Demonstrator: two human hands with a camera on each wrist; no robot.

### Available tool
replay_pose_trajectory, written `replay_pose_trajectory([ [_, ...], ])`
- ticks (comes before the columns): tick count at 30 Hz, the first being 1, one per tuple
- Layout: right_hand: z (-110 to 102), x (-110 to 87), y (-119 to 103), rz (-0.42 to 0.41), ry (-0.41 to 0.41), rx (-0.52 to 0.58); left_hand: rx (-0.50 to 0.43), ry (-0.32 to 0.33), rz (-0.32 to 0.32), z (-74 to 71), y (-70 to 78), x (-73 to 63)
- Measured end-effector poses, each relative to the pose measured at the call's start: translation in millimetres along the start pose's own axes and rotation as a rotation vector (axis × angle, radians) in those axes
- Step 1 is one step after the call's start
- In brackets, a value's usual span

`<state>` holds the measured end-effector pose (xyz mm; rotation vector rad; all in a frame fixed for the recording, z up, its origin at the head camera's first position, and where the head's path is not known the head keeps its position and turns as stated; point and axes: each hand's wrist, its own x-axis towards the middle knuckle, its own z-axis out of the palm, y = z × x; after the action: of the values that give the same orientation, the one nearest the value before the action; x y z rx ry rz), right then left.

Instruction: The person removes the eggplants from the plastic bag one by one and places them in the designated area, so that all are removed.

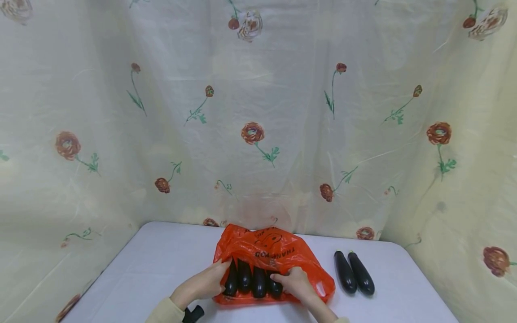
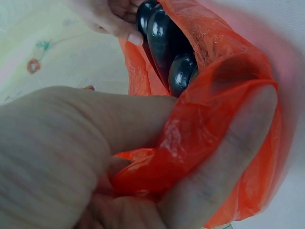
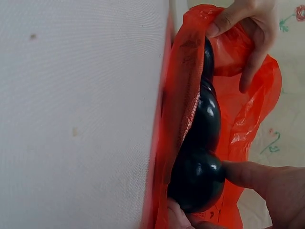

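A red plastic bag (image 1: 274,242) with black print lies on the white table, its mouth facing me. Several dark eggplants (image 1: 259,281) sit side by side inside, their rounded ends at the opening. My left hand (image 1: 212,278) pinches the bag's edge at the left of the mouth; in the left wrist view red plastic (image 2: 190,129) runs between thumb and fingers. At the right side, my right hand (image 1: 296,282) holds the rightmost eggplant (image 3: 198,176), thumb on one side and fingers partly hidden by the bag's lip.
Two more eggplants (image 1: 344,271) lie side by side on the table (image 1: 161,255), right of the bag. A flower-printed curtain (image 1: 282,89) hangs behind the table and along both sides. A black object (image 1: 193,314) shows by my left sleeve.
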<state>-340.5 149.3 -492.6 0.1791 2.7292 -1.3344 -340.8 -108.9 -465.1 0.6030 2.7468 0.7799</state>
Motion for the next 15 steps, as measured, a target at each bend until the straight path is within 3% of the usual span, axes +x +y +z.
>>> replay_pose_trajectory([
  [15,-7.5,-2.8,0.1,0.035,-0.018,-0.03,0.014,0.001,-0.019,-0.2,1.4,0.6],
])
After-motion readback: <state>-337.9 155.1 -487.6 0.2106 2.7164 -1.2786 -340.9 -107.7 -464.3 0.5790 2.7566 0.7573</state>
